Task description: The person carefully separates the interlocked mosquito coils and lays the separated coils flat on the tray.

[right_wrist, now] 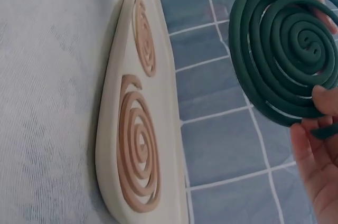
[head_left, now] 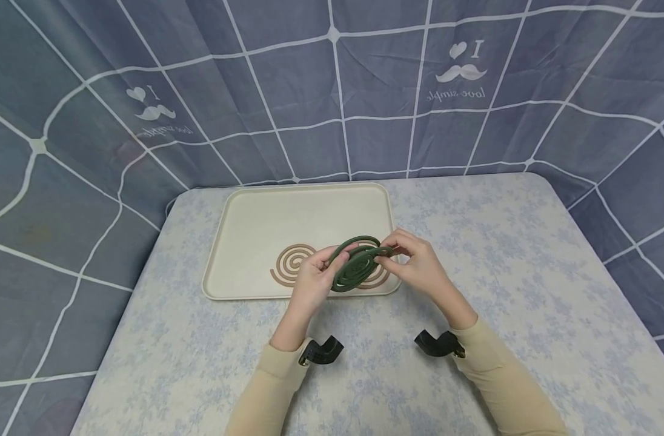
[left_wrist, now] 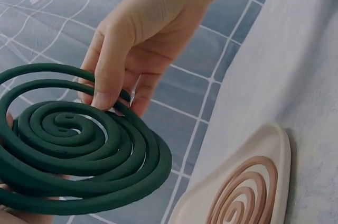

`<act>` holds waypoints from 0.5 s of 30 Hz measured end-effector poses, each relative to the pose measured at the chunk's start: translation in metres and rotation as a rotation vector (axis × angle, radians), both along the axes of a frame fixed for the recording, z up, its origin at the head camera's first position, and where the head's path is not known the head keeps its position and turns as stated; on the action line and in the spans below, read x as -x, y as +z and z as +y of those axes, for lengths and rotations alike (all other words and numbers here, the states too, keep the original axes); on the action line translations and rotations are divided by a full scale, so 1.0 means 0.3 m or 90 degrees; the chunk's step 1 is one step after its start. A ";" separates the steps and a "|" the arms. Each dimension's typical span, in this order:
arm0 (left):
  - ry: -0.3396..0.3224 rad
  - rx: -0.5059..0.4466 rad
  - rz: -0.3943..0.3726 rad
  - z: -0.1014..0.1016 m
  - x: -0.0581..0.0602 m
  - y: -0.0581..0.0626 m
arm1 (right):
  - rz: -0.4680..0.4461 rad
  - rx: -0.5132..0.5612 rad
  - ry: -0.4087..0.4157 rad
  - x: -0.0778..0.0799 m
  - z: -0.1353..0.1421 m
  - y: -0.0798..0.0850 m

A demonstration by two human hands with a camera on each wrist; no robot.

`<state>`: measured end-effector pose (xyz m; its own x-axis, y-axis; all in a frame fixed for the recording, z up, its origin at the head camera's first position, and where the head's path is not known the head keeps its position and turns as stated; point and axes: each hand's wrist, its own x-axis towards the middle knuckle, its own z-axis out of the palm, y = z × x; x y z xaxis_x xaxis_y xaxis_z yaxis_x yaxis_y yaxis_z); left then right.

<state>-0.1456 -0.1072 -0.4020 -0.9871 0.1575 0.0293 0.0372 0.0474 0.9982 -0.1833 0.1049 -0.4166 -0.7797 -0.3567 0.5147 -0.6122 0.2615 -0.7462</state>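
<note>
Above the front of a cream tray (head_left: 255,224), both hands hold a dark green mosquito coil (head_left: 354,272). It appears to be a nested pair, with one loop raised apart from the rest in the head view. My left hand (head_left: 312,275) grips the left side, thumb on top. The outer end at the right is pinched by my right hand (head_left: 419,260), whose thumb shows plainly in the left wrist view. Two brown mosquito coils lie flat on the tray. The left brown coil (head_left: 295,261) is mostly visible; the right brown coil (head_left: 385,278) is largely hidden beneath the green one.
The tray has a raised rim and stands on a table (head_left: 474,242) covered with a pale blue floral cloth. A blue-grey checked curtain (head_left: 375,79) hangs behind and at the sides. Each wrist wears a black camera mount (head_left: 323,351).
</note>
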 end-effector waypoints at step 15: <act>-0.065 0.099 -0.042 -0.023 0.021 0.008 | 0.097 0.007 0.047 -0.001 -0.012 -0.001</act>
<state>-0.1520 -0.1142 -0.3997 -0.9646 0.2549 -0.0679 -0.0161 0.1999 0.9797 -0.1830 0.1014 -0.4170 -0.6647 -0.4035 0.6288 -0.7353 0.2042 -0.6463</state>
